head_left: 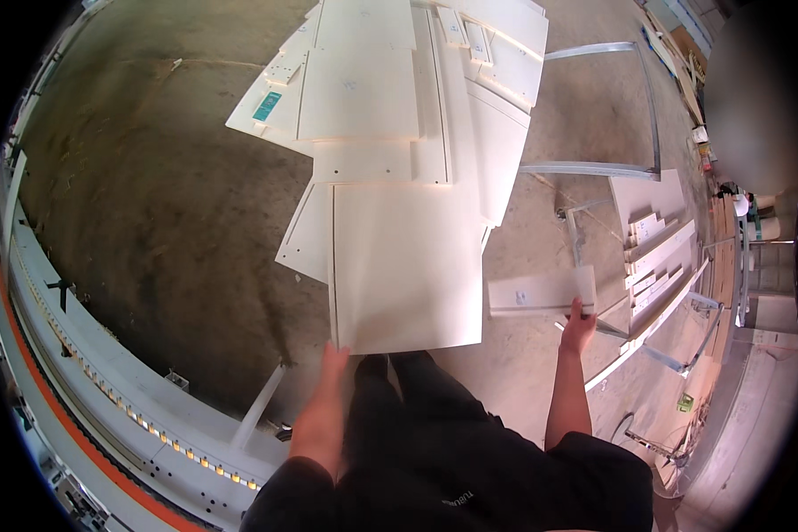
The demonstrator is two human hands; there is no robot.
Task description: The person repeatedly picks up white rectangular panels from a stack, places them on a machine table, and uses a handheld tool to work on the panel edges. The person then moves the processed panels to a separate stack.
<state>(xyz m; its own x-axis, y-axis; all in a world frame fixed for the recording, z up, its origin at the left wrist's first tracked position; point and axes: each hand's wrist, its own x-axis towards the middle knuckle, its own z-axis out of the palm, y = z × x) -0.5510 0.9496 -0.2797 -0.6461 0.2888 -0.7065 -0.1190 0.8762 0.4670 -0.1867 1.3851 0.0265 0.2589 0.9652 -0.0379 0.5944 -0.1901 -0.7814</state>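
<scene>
Here left hand [332, 359] grips large white panel [406, 266]; right hand [578, 326] grips small strip [541, 293].

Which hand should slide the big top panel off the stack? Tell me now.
Left, probably. The left hand already touches the near corner of the large white panel, while the right hand grips a narrow white board off to the side.

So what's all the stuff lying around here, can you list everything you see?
large panel: one, white, nearest end of the stack, at the left hand
stacked panels: several, white, on the floor ahead
narrow board: one, white, held at right
strip offcuts: several, white, on a rack at right
metal frame: one, grey, right of the stack
machine: one, white with an orange stripe, along the left
concrete floor: grey-brown
left hand: gripping the large panel's corner
right hand: holding the narrow board
</scene>
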